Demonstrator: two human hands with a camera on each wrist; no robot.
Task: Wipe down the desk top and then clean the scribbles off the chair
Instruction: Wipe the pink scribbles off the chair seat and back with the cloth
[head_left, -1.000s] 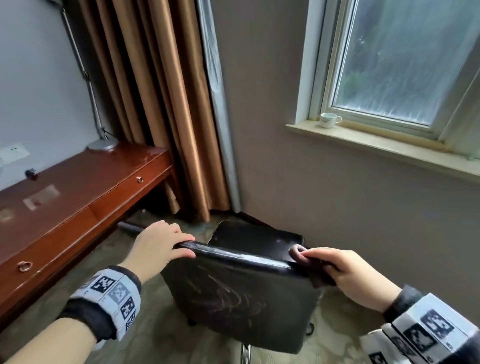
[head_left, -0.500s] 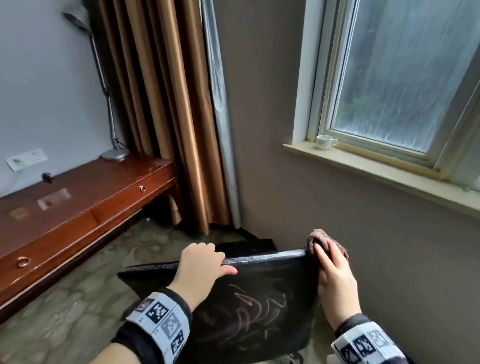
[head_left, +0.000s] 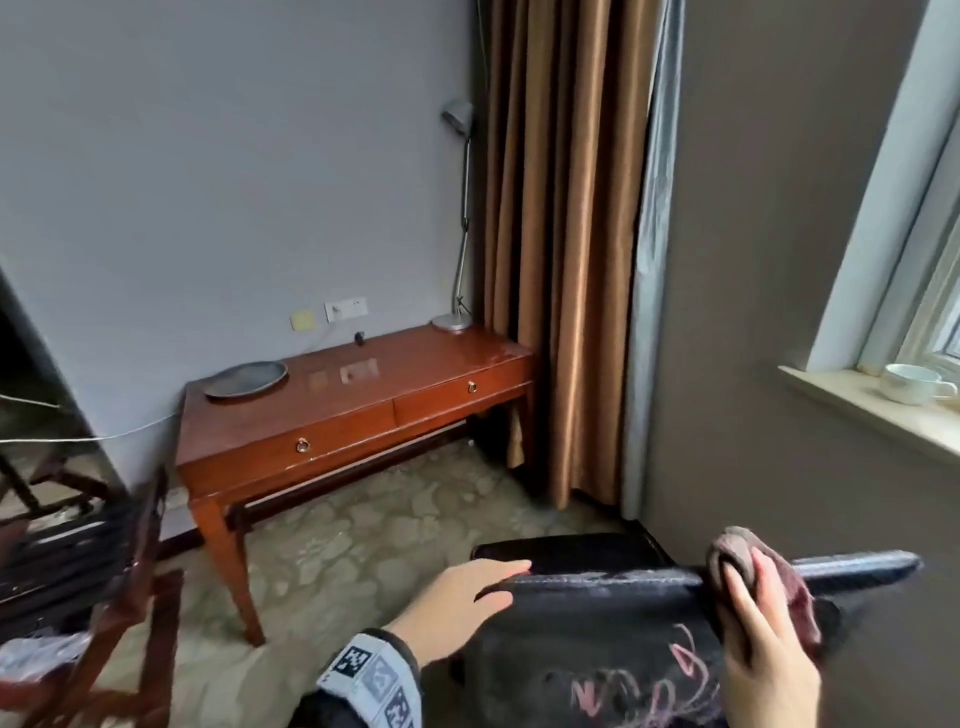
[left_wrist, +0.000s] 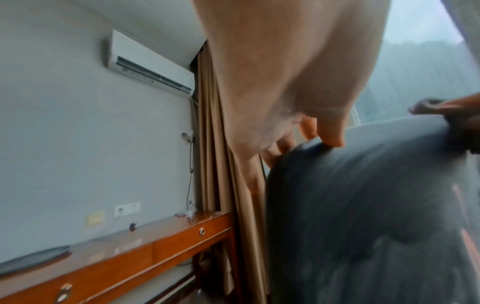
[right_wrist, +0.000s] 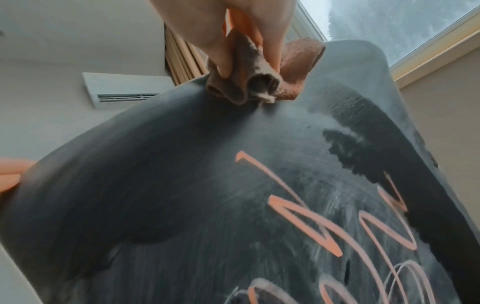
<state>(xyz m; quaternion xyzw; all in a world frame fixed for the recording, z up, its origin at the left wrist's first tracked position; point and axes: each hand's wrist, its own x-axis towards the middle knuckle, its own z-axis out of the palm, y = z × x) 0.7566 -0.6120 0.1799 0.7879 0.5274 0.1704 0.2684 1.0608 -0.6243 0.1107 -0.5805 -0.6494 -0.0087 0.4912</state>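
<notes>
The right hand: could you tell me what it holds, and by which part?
The right hand pinches a brown cloth by its bunched folds.

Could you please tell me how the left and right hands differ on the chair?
The left hand grips the chair bare; the right hand pinches a reddish cloth against it. The left hand sits away from the pink scribbles, the right hand above them. Both reach its top edge.

Curtain (head_left: 561, 249): brown, pleated, hanging down to the carpet (head_left: 363, 535) in the corner.
Lamp (head_left: 450, 322): silver, thin-stemmed, its base just beside the curtain.
Tray (head_left: 245, 379): round, grey, lying flat, well left of the lamp.
Cup (head_left: 914, 383): white, handled, on the windowsill (head_left: 857, 410).
Socket plate (head_left: 346, 309): white, with a yellow note (head_left: 302, 320) just beside it.
Air conditioner (left_wrist: 150, 67): white, mounted high, left of the curtain.
</notes>
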